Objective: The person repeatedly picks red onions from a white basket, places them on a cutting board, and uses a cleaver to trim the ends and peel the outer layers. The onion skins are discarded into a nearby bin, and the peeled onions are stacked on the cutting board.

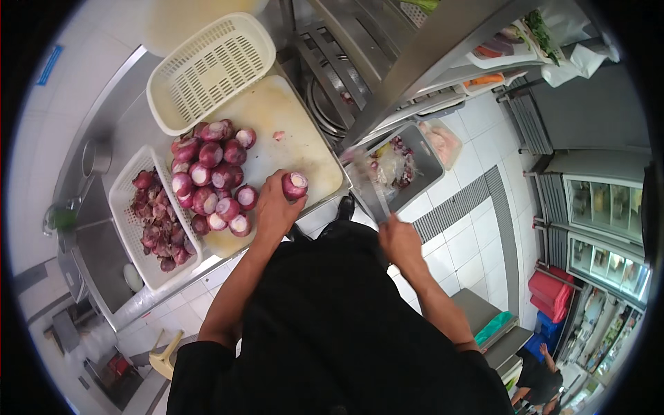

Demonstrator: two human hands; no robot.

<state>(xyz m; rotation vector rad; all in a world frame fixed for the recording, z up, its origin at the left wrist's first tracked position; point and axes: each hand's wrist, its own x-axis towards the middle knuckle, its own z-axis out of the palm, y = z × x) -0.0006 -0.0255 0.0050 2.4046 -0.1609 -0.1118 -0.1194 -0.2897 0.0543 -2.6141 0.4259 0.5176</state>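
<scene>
My left hand [278,206] holds a red onion [294,185] with its pale cut end facing up, over the near edge of the cutting board [290,140]. In my right hand [402,239] is a kitchen knife [377,194], its blade blurred and pointing away from me over the grey waste bin [434,165]. A pile of red onions [211,161], many with cut ends, covers the board's left side. Beside it, a white perforated basket [151,155] contains onion skins and some onions [158,223]. A small purplish scrap [279,136] lies on the board.
An empty cream basket [210,72] rests at the board's far side. A steel post [415,67] slants over the right. The bin holds peelings and plastic [391,166]; a tub of pale food [441,142] adjoins it. A sink [106,254] lies left; another person [537,376] stands lower right.
</scene>
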